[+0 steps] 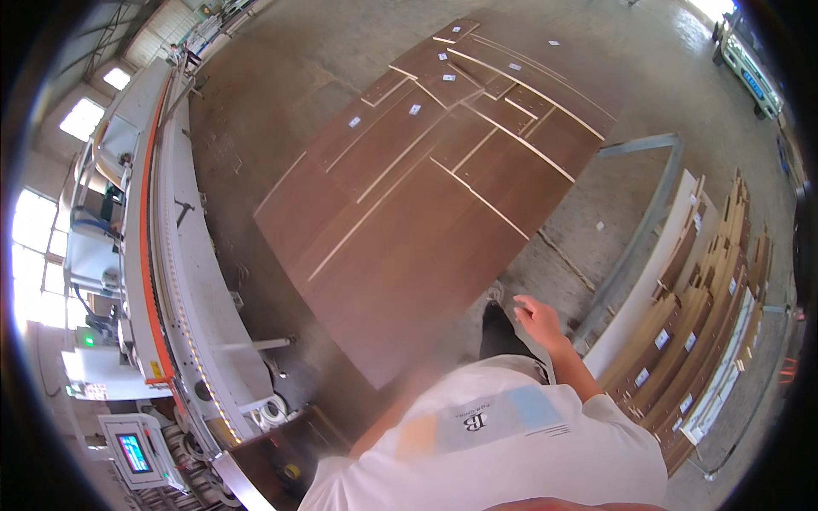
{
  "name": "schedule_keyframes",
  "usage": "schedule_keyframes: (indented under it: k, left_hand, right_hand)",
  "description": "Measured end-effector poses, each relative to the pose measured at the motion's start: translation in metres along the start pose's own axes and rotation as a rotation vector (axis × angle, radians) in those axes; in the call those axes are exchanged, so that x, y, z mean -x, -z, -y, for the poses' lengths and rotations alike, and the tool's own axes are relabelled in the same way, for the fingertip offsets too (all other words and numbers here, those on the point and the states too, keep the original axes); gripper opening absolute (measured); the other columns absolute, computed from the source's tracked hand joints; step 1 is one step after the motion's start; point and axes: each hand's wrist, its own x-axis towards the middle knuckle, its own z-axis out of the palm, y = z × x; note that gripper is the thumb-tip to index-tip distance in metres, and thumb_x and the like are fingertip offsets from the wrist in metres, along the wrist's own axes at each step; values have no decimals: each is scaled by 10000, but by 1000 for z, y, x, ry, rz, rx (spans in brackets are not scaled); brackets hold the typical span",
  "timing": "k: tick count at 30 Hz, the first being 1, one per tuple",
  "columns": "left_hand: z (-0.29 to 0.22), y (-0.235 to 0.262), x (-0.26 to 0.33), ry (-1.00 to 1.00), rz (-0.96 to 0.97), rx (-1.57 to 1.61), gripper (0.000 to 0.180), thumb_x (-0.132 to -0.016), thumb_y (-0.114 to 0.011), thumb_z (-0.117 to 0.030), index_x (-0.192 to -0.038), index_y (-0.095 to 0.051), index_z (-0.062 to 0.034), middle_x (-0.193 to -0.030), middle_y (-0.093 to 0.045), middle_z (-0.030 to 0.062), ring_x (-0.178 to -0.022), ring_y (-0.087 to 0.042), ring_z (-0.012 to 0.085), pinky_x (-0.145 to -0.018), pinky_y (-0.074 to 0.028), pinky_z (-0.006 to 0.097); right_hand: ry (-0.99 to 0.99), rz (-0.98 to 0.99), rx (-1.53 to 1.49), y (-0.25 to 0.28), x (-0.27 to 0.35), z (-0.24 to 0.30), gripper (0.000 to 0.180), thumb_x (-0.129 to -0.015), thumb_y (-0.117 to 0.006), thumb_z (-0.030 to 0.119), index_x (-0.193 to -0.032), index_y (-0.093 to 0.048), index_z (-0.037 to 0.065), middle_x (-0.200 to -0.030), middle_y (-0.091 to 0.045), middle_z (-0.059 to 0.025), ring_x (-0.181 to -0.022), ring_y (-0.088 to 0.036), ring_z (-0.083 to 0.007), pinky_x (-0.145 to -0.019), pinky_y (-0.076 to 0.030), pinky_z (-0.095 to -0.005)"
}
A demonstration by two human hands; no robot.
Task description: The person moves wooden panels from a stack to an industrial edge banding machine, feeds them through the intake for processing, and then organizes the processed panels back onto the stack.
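My right hand (537, 318) hangs beside my right leg, to the right of the near end of a large pile of brown boards (383, 272). Its fingers are loosely bent and apart, with nothing in them. Of my left arm, only a blurred stretch of forearm (381, 428) shows beside my shirt; the left hand itself is hidden. On the pile, panels of different sizes lie flat, some with pale edges, and several small white labels (415, 110) are stuck on them.
Along the left runs a long white machine (200, 255) with an orange strip (153, 281) and a control screen (134, 453). At right, narrow brown boards (682, 358) stand in rows near a grey metal frame (656, 196). A vehicle (750, 72) stands far right.
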Motion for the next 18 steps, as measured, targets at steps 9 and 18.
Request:
schedule_keyframes:
  k: [9,18]
  left_hand:
    - [-90,89,-95,-64,222,-554,369,-971,-617,-201,-1334,-648,-144,-1398,-601,136,-1324,-532,322,-1102,-440,449]
    - [-250,221,-376,10,7,-207,301,-927,-628,-202,-1203,-683,-96,-1259,-683,107,-1268,-577,241,-1085,-456,423]
  right_hand:
    - [-239,199,143,-8,-279,-102,330,-834,-719,313,-1113,-717,138,-1059,-731,-83,-1030,-680,-287,-878,-548,-419]
    - [-789,216,262,-14,-460,-161,827,-698,-882,439,-1326,-539,25,-1351,-563,-187,-1208,-611,-351,-1001,-528,-456]
